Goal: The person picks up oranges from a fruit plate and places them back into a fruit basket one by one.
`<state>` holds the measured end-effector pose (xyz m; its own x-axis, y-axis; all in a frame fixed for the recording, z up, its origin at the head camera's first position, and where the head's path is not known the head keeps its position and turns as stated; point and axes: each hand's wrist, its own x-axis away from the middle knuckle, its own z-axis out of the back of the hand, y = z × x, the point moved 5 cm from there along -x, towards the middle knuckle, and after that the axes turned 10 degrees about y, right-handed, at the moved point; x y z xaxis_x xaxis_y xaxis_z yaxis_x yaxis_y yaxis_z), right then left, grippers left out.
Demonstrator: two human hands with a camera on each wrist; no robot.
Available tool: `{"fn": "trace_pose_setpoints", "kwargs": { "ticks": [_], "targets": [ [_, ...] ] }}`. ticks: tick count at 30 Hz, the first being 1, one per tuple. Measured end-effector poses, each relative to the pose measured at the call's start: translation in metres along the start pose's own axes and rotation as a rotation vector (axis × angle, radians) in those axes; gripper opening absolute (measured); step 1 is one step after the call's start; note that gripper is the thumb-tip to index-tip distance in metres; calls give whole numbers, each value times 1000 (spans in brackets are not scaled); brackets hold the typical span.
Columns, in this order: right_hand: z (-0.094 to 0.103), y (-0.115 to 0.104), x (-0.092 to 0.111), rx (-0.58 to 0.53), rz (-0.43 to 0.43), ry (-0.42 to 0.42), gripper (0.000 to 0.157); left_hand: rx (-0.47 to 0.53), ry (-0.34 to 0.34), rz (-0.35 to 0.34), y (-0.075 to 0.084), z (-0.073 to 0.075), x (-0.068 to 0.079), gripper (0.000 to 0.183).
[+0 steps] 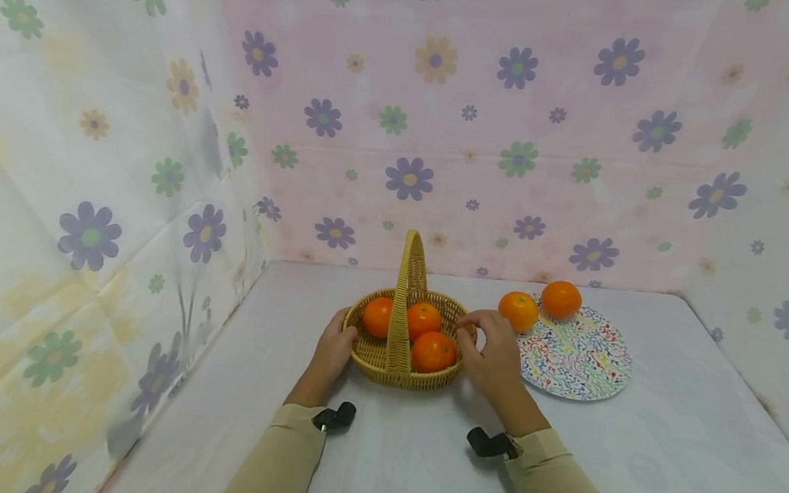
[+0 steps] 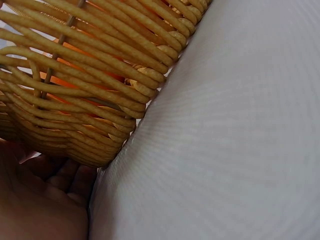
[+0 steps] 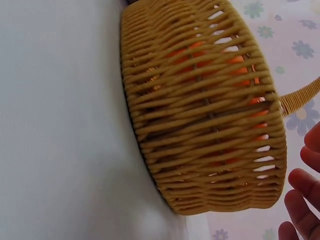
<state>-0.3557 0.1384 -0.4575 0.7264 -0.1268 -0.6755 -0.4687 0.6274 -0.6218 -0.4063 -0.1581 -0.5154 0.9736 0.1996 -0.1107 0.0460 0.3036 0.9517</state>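
A yellow wicker basket (image 1: 400, 376) with a tall arched handle stands on the table, holding three tangerines (image 1: 434, 352). At its left side my left hand (image 1: 334, 351) grips it, thumb at the rim and fingers along the outer wall. The left wrist view shows that hand's curled fingers (image 2: 65, 177) low against the weave. By the opposite rim is my right hand (image 1: 493, 357), its fingers loosely bent and holding nothing. In the right wrist view those fingers (image 3: 302, 187) appear spread a little apart from the basket wall.
Right of the basket lies a round plate (image 1: 578, 360) with a multicoloured speckled pattern. Two more tangerines, one yellowish (image 1: 519, 312) and one deeper orange (image 1: 561, 299), sit at its back left edge. Flower-print cloth (image 1: 447, 126) encloses the white table (image 1: 389, 465) at the back and sides.
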Motion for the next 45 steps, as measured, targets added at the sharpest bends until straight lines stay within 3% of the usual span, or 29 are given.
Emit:
{"fn": "trace_pose_setpoints", "kwargs": {
  "ticks": [9, 16, 21, 27, 33, 38, 45],
  "targets": [
    [12, 18, -9, 46, -85, 34, 18, -8, 4, 3, 1, 0, 0, 60],
    [32, 34, -18, 98, -160, 124, 21, -14, -2, 6, 1, 0, 0, 60],
    [42, 45, -23, 157, -182, 154, 32, -17, -3, 9, 1, 0, 0, 59],
    [46, 57, -24, 174, -272, 71, 62, -29, 0, 12, 2, 0, 0, 60],
    [43, 63, -23, 170, -310, -46, 78, -39, 2, 4, 3, 0, 1, 61],
    [41, 64, -22, 195, -297, -95, 81, -47, 5, 3, 2, 0, 1, 60],
    [39, 68, -20, 252, -325, -163, 71, -35, 0, 9, 2, 0, 0, 60]
  ]
}}
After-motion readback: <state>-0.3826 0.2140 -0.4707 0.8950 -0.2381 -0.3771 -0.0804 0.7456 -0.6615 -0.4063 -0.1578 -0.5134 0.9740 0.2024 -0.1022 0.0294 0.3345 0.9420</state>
